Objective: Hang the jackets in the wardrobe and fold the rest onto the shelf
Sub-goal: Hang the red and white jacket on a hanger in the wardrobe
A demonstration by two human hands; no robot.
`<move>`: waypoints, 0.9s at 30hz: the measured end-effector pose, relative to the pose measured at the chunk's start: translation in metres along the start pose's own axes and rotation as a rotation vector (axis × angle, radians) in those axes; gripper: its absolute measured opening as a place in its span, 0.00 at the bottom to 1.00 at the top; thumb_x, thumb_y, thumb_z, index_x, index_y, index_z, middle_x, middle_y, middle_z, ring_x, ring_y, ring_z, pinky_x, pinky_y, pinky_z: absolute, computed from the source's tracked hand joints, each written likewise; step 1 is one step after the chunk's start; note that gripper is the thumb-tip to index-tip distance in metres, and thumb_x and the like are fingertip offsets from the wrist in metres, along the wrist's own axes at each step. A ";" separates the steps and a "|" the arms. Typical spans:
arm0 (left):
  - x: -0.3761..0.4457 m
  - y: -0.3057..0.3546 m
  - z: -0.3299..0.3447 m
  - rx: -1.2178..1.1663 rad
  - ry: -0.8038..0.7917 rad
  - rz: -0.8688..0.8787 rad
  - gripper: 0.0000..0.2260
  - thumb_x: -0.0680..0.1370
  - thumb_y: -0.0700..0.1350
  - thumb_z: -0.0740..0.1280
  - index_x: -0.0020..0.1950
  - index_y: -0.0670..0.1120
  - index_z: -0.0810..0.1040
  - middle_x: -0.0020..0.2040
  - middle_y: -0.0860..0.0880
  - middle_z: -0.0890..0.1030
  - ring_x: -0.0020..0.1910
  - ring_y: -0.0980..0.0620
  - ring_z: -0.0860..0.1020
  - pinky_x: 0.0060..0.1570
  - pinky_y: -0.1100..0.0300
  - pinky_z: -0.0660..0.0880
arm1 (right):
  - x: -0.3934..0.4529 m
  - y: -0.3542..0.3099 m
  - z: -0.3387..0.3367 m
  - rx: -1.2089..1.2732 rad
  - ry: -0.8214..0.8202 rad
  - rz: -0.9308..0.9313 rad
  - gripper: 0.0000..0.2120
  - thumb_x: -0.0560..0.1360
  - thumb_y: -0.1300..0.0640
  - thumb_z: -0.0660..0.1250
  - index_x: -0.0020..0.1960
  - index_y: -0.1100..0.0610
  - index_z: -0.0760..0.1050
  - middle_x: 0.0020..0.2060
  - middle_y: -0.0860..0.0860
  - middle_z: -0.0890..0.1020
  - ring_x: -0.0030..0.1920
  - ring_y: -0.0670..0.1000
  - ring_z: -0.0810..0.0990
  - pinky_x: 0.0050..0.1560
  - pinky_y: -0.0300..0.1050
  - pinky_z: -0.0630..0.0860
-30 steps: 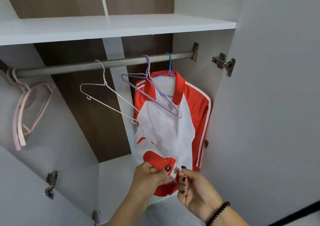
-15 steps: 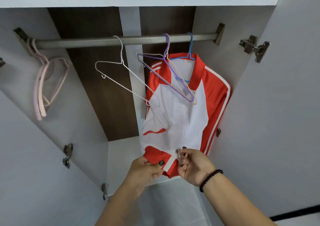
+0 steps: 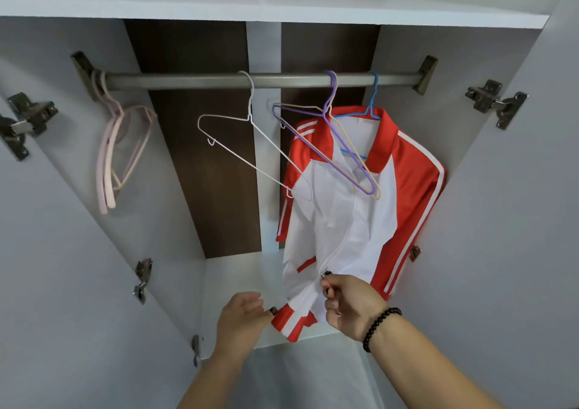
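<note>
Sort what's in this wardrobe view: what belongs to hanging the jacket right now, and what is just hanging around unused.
In use:
- red and white jacket
- blue hanger carrying it
- rail
- left hand gripping the hem
- right hand pinching the zip pull

Idle:
- white wire hanger, empty
- purple hanger, empty
- pink hangers at the rail's left end
- top shelf

Right hand [image 3: 352,306]: zip pull, pinched at jacket [image 3: 341,220] hem 1 s ago, now higher up the front; front panels joined below the pinch vs. apart at hem earlier. Left hand [image 3: 242,321]: was bunched close to right hand on the hem, now apart from it, gripping hem's red corner, pulling it down-left.
</note>
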State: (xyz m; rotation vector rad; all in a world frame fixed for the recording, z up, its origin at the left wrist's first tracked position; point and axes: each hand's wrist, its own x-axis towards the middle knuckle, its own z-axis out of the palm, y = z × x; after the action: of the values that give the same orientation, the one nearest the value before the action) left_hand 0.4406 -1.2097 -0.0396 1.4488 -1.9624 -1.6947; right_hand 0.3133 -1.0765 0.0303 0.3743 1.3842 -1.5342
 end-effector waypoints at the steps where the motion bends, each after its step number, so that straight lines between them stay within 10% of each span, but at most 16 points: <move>1: -0.001 0.006 -0.001 0.043 -0.001 0.075 0.19 0.70 0.46 0.77 0.59 0.52 0.76 0.56 0.55 0.78 0.56 0.53 0.78 0.62 0.54 0.75 | -0.001 -0.001 0.002 -0.017 -0.011 0.007 0.13 0.77 0.64 0.60 0.34 0.57 0.69 0.24 0.48 0.69 0.20 0.45 0.60 0.20 0.34 0.56; 9: -0.004 0.028 0.014 0.184 -0.180 0.556 0.07 0.73 0.48 0.74 0.48 0.59 0.82 0.44 0.67 0.81 0.48 0.66 0.79 0.47 0.74 0.73 | -0.006 0.003 0.019 -0.071 -0.081 0.068 0.12 0.76 0.65 0.60 0.34 0.59 0.71 0.25 0.49 0.67 0.18 0.43 0.57 0.16 0.33 0.53; 27: 0.022 -0.017 -0.037 0.292 -0.122 0.431 0.07 0.70 0.52 0.76 0.35 0.55 0.80 0.34 0.61 0.81 0.36 0.60 0.81 0.34 0.71 0.76 | -0.006 -0.024 0.031 0.084 -0.007 -0.115 0.12 0.78 0.66 0.57 0.37 0.61 0.71 0.22 0.49 0.67 0.16 0.43 0.59 0.14 0.32 0.53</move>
State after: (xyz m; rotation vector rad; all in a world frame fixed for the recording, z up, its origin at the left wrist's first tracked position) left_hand 0.4633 -1.2485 -0.0512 0.9100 -2.4488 -1.3777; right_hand 0.3082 -1.1050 0.0580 0.3451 1.3589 -1.6897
